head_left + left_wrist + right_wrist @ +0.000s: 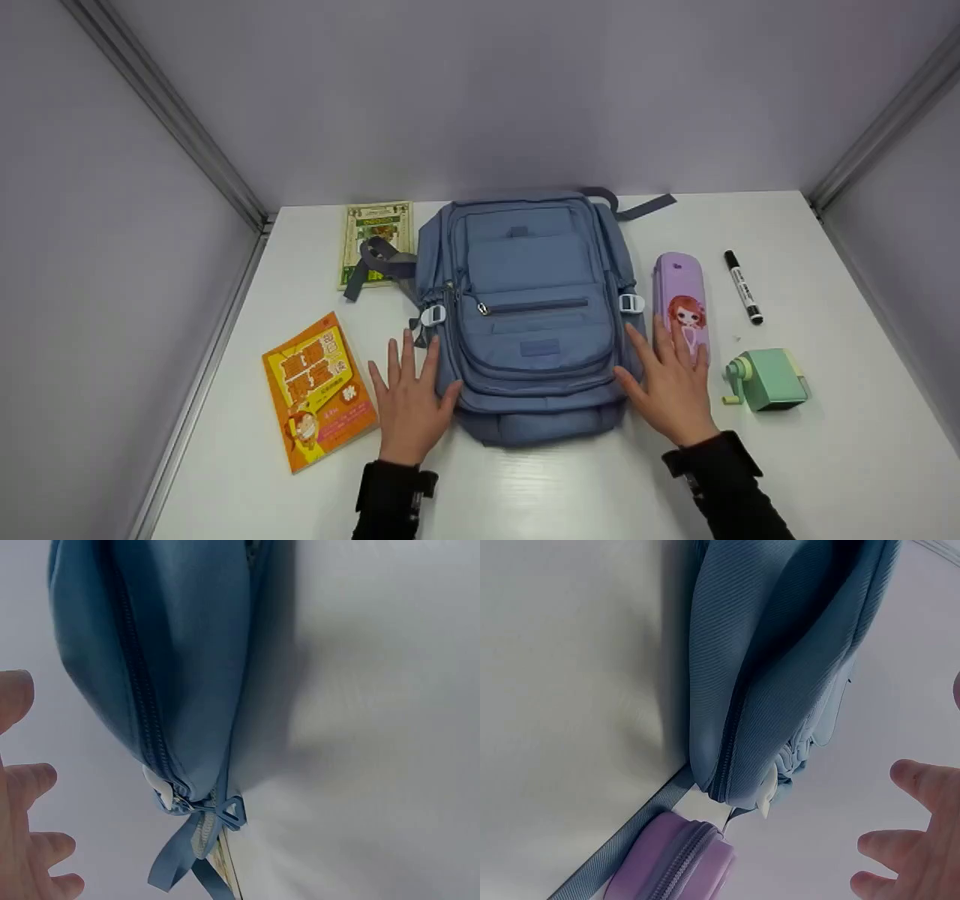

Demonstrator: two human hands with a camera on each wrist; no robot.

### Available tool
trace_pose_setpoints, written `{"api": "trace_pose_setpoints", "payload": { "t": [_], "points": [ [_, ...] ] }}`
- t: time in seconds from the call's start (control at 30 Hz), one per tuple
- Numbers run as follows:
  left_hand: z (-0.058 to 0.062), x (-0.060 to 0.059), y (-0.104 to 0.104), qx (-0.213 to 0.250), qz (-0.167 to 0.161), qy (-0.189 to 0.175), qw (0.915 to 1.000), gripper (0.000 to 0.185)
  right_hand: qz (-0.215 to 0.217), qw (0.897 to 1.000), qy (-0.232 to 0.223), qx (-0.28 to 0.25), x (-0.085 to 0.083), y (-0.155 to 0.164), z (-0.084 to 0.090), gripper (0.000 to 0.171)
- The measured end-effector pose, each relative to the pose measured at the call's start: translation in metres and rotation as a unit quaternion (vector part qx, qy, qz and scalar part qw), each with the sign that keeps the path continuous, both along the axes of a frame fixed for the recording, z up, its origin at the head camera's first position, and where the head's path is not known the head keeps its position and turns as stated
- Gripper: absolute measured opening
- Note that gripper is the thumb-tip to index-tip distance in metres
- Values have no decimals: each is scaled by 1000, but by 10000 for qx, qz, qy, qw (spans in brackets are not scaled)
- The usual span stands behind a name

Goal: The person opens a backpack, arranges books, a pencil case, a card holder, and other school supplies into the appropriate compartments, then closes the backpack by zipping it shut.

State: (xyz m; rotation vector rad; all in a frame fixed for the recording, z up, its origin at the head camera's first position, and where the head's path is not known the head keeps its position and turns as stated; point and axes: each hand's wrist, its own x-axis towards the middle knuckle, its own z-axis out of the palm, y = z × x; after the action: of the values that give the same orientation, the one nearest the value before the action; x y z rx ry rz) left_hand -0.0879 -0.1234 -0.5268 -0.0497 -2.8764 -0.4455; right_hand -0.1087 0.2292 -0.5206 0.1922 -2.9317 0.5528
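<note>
A blue backpack (536, 315) lies front side up at the middle of the white table, its zips closed in the head view. My left hand (412, 412) is spread flat at its lower left side, thumb overlapping the bag's edge in this view. On the other side my right hand (675, 394) is spread too, its fingertips over the lower end of a purple pencil case (679, 277) with a doll picture. Both wrist views show the fingers stretched out, apart from the backpack (195, 652), and holding nothing. The pencil case (679, 859) also appears beside the bag in the right wrist view.
An orange book (322, 397) lies at the left, and a green-yellow booklet (375, 225) lies partly under a backpack strap (382, 259). At the right are a black-and-white marker (742, 287) and a green pencil sharpener (772, 380) with a crank. Grey walls enclose the table.
</note>
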Motion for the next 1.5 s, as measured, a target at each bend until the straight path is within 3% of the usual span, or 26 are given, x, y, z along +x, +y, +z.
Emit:
{"api": "trace_pose_setpoints", "payload": {
  "t": [0.2,0.43,0.63,0.73,1.07,1.2,1.33,1.5],
  "points": [
    [6,6,12,34,-370,587,9976,65,220,9994,37,-277,6,-3,0,66],
    [5,9,19,-3,-1153,1319,9845,47,948,9935,422,-471,14,-15,-4,65],
    [-1,10,19,135,-1985,1237,9722,34,1669,9813,854,-431,20,-27,-12,54],
    [-5,11,22,161,-2241,1205,9670,28,1922,9763,945,-315,22,-34,-15,48],
    [-17,11,32,55,-2213,1666,9609,16,1800,9730,1439,-134,20,-49,-25,31],
    [-15,10,28,330,-2252,1454,9628,13,1834,9690,1639,-229,18,-50,-29,27],
    [-12,4,19,969,-2297,1159,9615,10,1873,9663,1733,-328,18,-52,-31,26],
    [-7,-11,4,1403,-1845,982,9678,7,1903,9652,1759,-365,19,-55,-32,24]
  ]
}}
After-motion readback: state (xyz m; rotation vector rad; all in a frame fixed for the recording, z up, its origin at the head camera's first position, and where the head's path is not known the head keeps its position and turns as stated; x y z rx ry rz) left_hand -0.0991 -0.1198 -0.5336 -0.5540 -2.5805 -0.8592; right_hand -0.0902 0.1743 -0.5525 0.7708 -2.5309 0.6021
